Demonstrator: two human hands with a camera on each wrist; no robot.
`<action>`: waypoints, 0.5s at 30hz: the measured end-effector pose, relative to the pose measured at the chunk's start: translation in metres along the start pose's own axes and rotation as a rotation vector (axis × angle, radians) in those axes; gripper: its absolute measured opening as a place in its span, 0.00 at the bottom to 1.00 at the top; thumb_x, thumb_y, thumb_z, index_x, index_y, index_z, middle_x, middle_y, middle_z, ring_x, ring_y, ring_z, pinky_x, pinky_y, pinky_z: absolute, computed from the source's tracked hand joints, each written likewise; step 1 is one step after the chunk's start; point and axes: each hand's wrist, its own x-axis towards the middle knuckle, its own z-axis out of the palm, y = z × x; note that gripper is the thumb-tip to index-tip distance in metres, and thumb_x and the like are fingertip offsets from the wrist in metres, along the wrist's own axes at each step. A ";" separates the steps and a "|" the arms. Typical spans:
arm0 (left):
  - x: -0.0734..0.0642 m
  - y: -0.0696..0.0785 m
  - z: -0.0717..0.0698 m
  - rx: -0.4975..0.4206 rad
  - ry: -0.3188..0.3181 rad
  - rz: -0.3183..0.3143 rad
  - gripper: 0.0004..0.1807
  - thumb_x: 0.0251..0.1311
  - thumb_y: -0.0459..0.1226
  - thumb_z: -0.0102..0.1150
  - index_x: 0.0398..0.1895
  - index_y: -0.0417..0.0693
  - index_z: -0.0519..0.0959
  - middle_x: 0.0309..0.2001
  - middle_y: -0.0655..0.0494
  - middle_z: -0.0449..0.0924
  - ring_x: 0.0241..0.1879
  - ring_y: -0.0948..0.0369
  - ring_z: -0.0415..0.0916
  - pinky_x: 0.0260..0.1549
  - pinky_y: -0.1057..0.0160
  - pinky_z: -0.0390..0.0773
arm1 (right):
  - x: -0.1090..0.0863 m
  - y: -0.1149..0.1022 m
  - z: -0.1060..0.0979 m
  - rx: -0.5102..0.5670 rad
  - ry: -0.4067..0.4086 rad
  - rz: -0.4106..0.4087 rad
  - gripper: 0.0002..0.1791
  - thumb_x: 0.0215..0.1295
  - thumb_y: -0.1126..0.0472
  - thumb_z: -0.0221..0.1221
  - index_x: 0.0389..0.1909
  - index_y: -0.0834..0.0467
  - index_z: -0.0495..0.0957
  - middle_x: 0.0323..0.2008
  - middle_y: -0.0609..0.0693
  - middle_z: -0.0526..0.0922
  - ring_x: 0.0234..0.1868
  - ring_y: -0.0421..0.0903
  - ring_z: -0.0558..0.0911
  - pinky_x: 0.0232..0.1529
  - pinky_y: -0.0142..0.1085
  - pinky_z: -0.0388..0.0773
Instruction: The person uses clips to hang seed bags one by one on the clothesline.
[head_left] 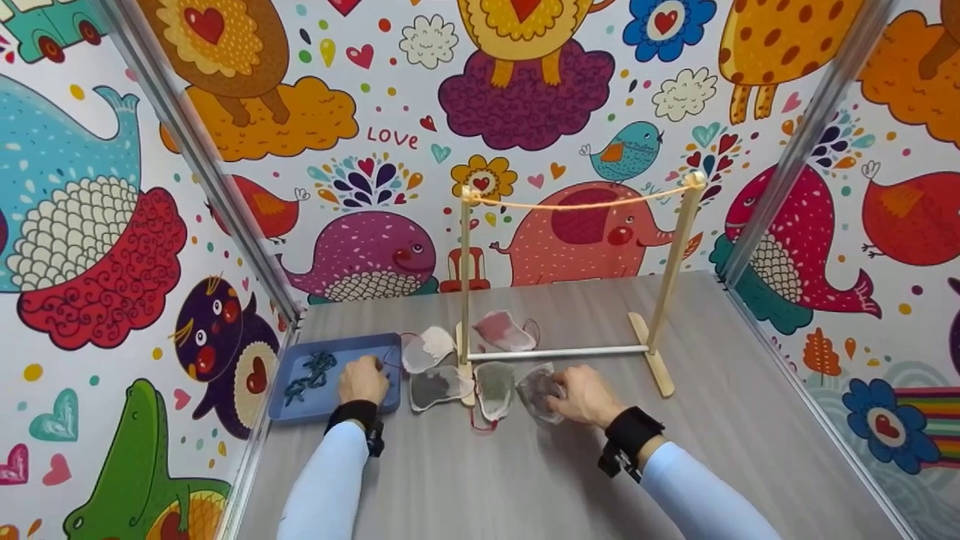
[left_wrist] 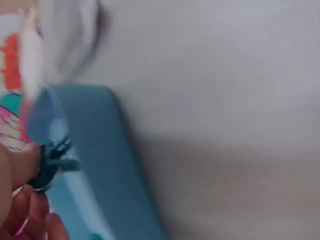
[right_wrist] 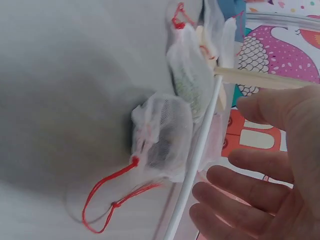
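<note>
My left hand [head_left: 364,381] is over the right end of the blue tray [head_left: 281,405]. Between its thumb and fingers it pinches a small dark green clip [left_wrist: 47,167], blurred in the left wrist view. More dark green clips [head_left: 311,377] lie heaped in the tray. My right hand [head_left: 587,396] is at a white mesh drawstring bag [head_left: 537,390] with dark contents. Its fingers are spread and loosely bent in the right wrist view, with the bag and its red cord [right_wrist: 95,200] beyond them.
Other mesh bags lie close by: one greenish [head_left: 495,388], one grey [head_left: 435,388], one white [head_left: 429,349], one pink [head_left: 501,331]. Behind them stands a wooden frame [head_left: 679,262] with a sagging cord [head_left: 585,205] on top and a white bar [head_left: 562,352] low down. Patterned walls enclose the table.
</note>
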 end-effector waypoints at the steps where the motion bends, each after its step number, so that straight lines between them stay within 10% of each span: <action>1: -0.001 0.008 -0.002 -0.025 0.028 0.019 0.07 0.76 0.36 0.67 0.46 0.39 0.89 0.45 0.38 0.93 0.47 0.39 0.90 0.51 0.38 0.88 | 0.001 -0.001 -0.001 0.008 0.013 -0.011 0.11 0.59 0.56 0.75 0.35 0.61 0.90 0.21 0.43 0.78 0.24 0.40 0.73 0.26 0.38 0.69; 8: -0.011 0.072 -0.009 -0.263 0.215 0.227 0.04 0.68 0.34 0.74 0.40 0.40 0.91 0.37 0.43 0.95 0.38 0.45 0.93 0.45 0.42 0.89 | 0.012 -0.025 -0.004 0.146 0.036 -0.024 0.12 0.66 0.58 0.75 0.46 0.60 0.94 0.37 0.54 0.95 0.37 0.48 0.92 0.40 0.45 0.89; 15: -0.032 0.126 -0.011 -0.507 0.093 0.278 0.04 0.66 0.32 0.74 0.39 0.39 0.91 0.37 0.42 0.94 0.37 0.50 0.92 0.40 0.60 0.89 | 0.029 -0.059 -0.008 0.265 0.032 -0.054 0.25 0.69 0.50 0.77 0.61 0.59 0.89 0.48 0.59 0.96 0.43 0.52 0.95 0.47 0.48 0.94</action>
